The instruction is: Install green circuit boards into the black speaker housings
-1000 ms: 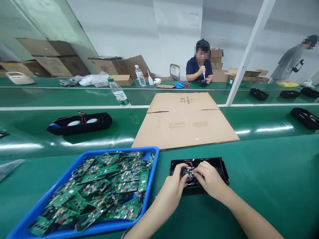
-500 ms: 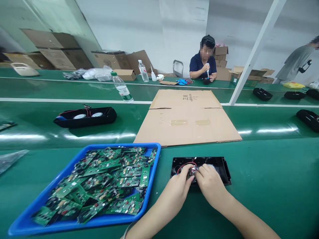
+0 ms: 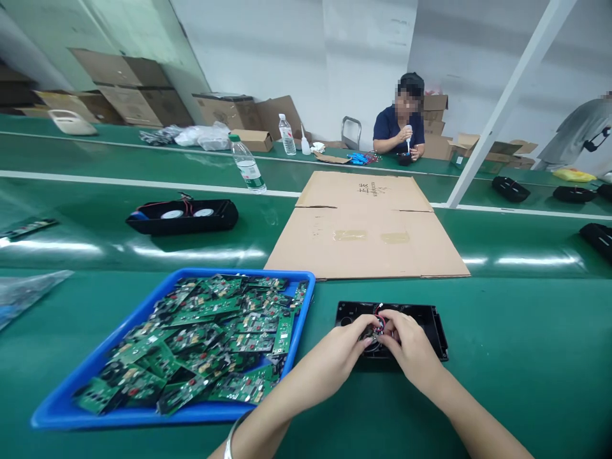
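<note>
A black plastic speaker housing [image 3: 437, 331] lies open side up on the green table in front of me. Both of my hands reach into it, their fingertips almost meeting. My left hand [image 3: 351, 341] is closed in a pinch over the housing's left half, on a small part mostly hidden by the fingers. My right hand [image 3: 411, 344] is closed too, thumb and fingers bent at the same spot; what they grip is covered. Thin red and black wires [image 3: 381, 324] show between the fingertips.
Left of my hands, a blue tray [image 3: 310, 306] holds several green circuit boards [image 3: 205, 344]. Behind the housing lies flat cardboard [image 3: 368, 248]. Another speaker housing [image 3: 224, 217] and a water bottle [image 3: 248, 169] stand farther back. Across the table, a person [image 3: 399, 127] handles a small bottle.
My right hand has shifted, its thumb now coming in beside the left fingertips over the wires. The view has swung slightly left, so the scene sits farther right.
</note>
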Demonstrator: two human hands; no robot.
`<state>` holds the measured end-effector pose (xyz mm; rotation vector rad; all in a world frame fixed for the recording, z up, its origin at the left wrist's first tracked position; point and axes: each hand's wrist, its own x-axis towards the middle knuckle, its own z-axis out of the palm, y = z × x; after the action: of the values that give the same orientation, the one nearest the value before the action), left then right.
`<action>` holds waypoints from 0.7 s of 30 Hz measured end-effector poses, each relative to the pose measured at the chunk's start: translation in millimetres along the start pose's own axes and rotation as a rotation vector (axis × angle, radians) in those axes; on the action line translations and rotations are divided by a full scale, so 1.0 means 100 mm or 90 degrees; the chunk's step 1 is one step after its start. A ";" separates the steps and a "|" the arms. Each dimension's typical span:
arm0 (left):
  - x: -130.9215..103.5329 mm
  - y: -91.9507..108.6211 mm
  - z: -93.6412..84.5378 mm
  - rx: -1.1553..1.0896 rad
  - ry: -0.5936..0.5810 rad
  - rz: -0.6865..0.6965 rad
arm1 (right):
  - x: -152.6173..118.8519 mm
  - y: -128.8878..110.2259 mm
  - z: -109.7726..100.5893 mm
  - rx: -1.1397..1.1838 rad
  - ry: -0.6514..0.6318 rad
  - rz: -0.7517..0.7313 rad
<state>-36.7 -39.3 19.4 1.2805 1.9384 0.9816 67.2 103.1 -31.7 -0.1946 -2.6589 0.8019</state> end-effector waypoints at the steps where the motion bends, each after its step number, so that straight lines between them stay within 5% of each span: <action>1: 0.00 0.01 -0.03 0.001 -0.007 0.011 | 0.02 0.01 -0.03 0.012 -0.027 -0.012; 4: -0.01 0.02 -0.07 -0.005 -0.007 0.029 | 0.05 0.02 -0.08 0.017 -0.084 -0.048; 11: 0.00 0.01 -0.02 -0.033 -0.006 0.034 | 0.04 0.03 -0.02 -0.016 -0.041 -0.080; 21: -0.06 0.05 0.02 0.051 0.079 -0.153 | 0.00 0.03 0.08 -0.282 -0.033 -0.026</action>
<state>-31.0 -43.4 23.0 1.0188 2.1871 0.8876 63.9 101.3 -39.1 -0.2308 -2.8441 0.1974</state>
